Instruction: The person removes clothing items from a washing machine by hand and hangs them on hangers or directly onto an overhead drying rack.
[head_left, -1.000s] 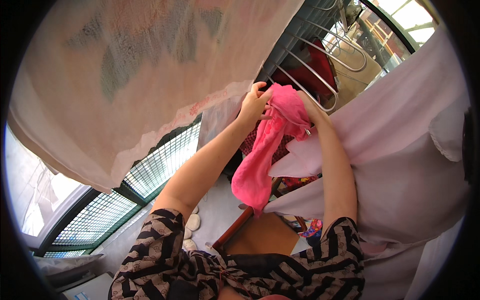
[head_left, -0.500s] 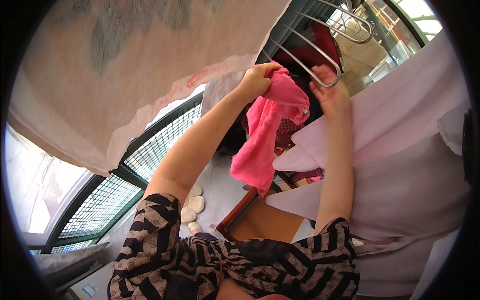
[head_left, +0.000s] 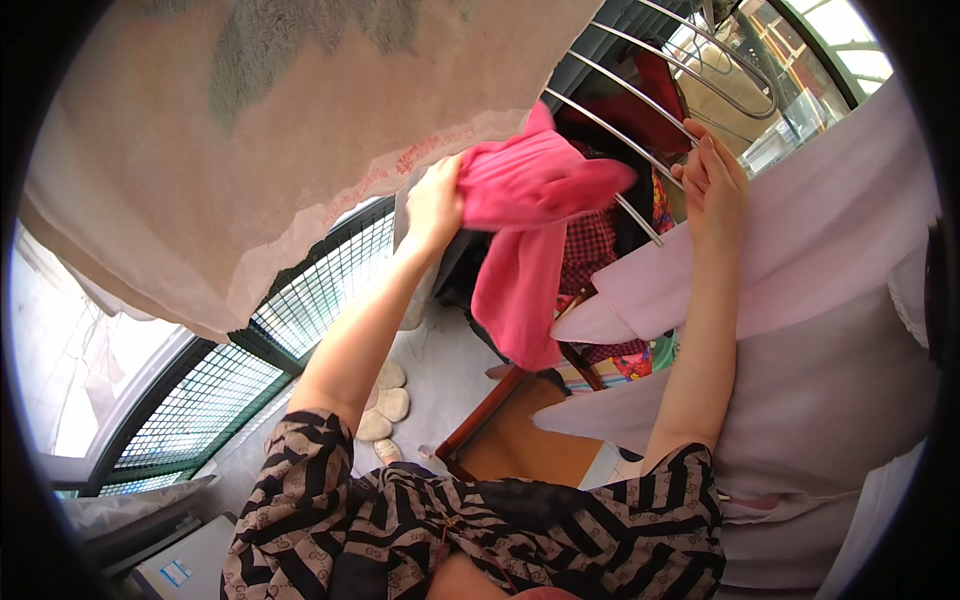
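A pink cloth garment point(head_left: 520, 290) hangs from my left hand point(head_left: 436, 203), whose fingers are closed on its upper edge. The garment's upper part is bunched and slightly blurred, and its lower part dangles. My right hand point(head_left: 712, 180) is raised to the right of it, with bent fingers around the end of the metal drying rack point(head_left: 625, 125). The hand covers the looped end of the rack's bars there. A gap separates the pink garment from my right hand.
A large beige cloth point(head_left: 300, 180) hangs at upper left, and pale lilac fabric point(head_left: 820, 320) fills the right. Below are a wooden-framed chair point(head_left: 530, 430), a checked cloth point(head_left: 588, 250) and round cream cushion-like shapes point(head_left: 392, 403) on the floor. Green mesh railing point(head_left: 200, 410) runs along the left.
My left hand has moved left with the pink garment, which has swung and spread at the top. My right hand has moved right, from open beside the rack's loop to closed around it.
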